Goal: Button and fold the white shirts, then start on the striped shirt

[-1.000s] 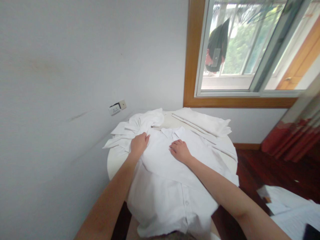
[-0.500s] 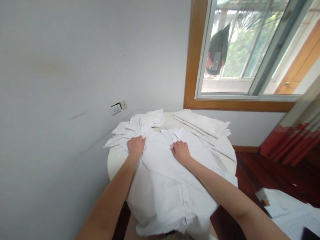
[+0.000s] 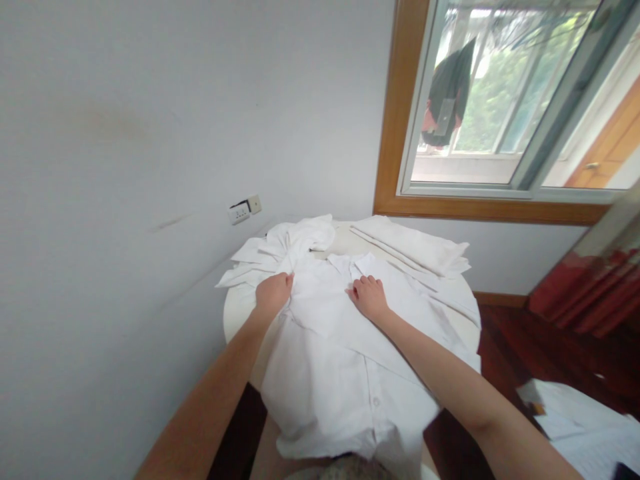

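Note:
A white button-up shirt (image 3: 325, 373) lies spread over a round, pale table (image 3: 240, 320), its collar toward the far side and its hem hanging over the near edge. My left hand (image 3: 274, 293) is closed on the cloth at the shirt's left side. Just below the collar, my right hand (image 3: 369, 298) rests on the front with its fingers curled into the fabric. Beyond my left hand sits a crumpled white cloth (image 3: 300, 237). A folded white garment (image 3: 413, 245) lies at the table's far right.
A wall (image 3: 125, 267) with a socket (image 3: 240, 213) borders the table on the left. Behind it is a wood-framed window (image 3: 387, 133). On the right hang red and beige curtains (image 3: 575, 287). White papers or cloth (image 3: 585, 413) lie low at the right, above dark wooden floor.
The whole view has shifted slightly, so the table and window appear farther right. Both hands stay at nearly the same places on the shirt.

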{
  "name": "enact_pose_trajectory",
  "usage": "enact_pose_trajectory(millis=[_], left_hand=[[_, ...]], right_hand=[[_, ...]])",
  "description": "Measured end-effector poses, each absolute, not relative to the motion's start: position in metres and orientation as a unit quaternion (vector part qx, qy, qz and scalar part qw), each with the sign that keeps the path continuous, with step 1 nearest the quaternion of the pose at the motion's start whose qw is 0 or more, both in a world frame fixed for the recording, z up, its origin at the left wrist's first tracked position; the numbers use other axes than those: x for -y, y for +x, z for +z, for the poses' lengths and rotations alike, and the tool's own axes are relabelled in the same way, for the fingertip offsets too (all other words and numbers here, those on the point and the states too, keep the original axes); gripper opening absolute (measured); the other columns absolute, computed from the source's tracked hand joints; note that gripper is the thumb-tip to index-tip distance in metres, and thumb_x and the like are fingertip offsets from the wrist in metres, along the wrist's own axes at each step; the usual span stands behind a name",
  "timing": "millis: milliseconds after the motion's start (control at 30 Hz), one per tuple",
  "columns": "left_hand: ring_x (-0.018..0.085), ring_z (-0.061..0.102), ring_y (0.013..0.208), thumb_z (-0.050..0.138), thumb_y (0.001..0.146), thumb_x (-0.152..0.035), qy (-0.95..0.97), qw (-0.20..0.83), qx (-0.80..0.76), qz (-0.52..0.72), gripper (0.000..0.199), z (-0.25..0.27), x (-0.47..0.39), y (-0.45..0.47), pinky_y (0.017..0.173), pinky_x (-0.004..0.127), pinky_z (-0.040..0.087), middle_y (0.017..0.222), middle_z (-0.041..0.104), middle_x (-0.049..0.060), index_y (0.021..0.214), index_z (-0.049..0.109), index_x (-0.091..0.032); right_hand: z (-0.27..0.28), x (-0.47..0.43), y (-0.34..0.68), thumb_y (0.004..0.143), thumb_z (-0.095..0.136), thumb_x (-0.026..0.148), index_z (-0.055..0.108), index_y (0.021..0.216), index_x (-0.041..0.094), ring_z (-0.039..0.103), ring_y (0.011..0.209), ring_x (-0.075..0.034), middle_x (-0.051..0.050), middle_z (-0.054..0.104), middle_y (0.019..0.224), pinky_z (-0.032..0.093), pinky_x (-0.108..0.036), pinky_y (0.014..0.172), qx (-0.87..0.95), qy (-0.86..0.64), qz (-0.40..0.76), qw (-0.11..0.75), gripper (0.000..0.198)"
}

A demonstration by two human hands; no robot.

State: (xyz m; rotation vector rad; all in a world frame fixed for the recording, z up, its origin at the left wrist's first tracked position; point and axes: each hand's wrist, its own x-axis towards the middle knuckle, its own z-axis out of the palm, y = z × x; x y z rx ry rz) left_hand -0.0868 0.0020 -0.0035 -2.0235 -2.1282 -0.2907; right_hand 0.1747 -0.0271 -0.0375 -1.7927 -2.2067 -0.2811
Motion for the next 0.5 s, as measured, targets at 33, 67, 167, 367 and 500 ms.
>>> enact_pose_trajectory(millis=[33, 67, 167, 367, 500], left_hand=[[0.027, 0.065, 0.084, 0.020, 0.094, -0.049, -0.684, 0.080, 0.720, -0.087, 0.057, -0.003, 0.001, -0.087, 0.067, 0.034, 0.044, 0.087, 0.070, 0.012, 0.087, 0.067, -0.017], [0.027, 0.065, 0.085, 0.022, 0.093, -0.052, -0.685, 0.066, 0.722, -0.076, 0.058, -0.004, 0.004, -0.086, 0.068, 0.034, 0.044, 0.087, 0.070, 0.012, 0.086, 0.067, -0.017], [0.026, 0.065, 0.088, 0.027, 0.091, -0.056, -0.686, 0.037, 0.724, -0.057, 0.055, -0.007, 0.010, -0.082, 0.071, 0.033, 0.045, 0.089, 0.071, 0.011, 0.084, 0.067, -0.019], [0.024, 0.066, 0.088, 0.030, 0.095, -0.043, -0.686, 0.067, 0.720, -0.081, 0.039, -0.016, 0.017, -0.073, 0.069, 0.030, 0.046, 0.094, 0.069, 0.010, 0.097, 0.059, -0.017], [0.026, 0.067, 0.083, 0.025, 0.097, -0.038, -0.673, 0.098, 0.729, -0.078, 0.038, -0.018, 0.020, -0.070, 0.068, 0.032, 0.046, 0.086, 0.070, 0.012, 0.107, 0.053, -0.015]], right_hand=[[-0.037, 0.027, 0.175, 0.095, 0.041, 0.042, 0.062, 0.098, 0.017, 0.048, 0.100, -0.024, -0.011, 0.061, 0.102, 0.031, -0.035, 0.081, 0.766, -0.621, -0.094, 0.141, 0.033], [-0.036, 0.028, 0.174, 0.095, 0.041, 0.040, 0.062, 0.098, 0.017, 0.048, 0.100, -0.024, -0.011, 0.061, 0.102, 0.031, -0.035, 0.081, 0.766, -0.620, -0.092, 0.139, 0.031], [-0.032, 0.029, 0.173, 0.095, 0.041, 0.038, 0.063, 0.100, 0.018, 0.048, 0.101, -0.024, -0.011, 0.061, 0.104, 0.032, -0.035, 0.082, 0.767, -0.621, -0.086, 0.136, 0.030], [-0.024, 0.031, 0.181, 0.094, 0.041, 0.041, 0.064, 0.098, 0.017, 0.050, 0.101, -0.025, -0.012, 0.062, 0.103, 0.032, -0.036, 0.083, 0.766, -0.629, -0.073, 0.109, 0.034], [-0.023, 0.036, 0.188, 0.094, 0.041, 0.039, 0.066, 0.098, 0.015, 0.051, 0.100, -0.026, -0.013, 0.063, 0.103, 0.033, -0.037, 0.082, 0.766, -0.635, -0.067, 0.073, 0.034]])
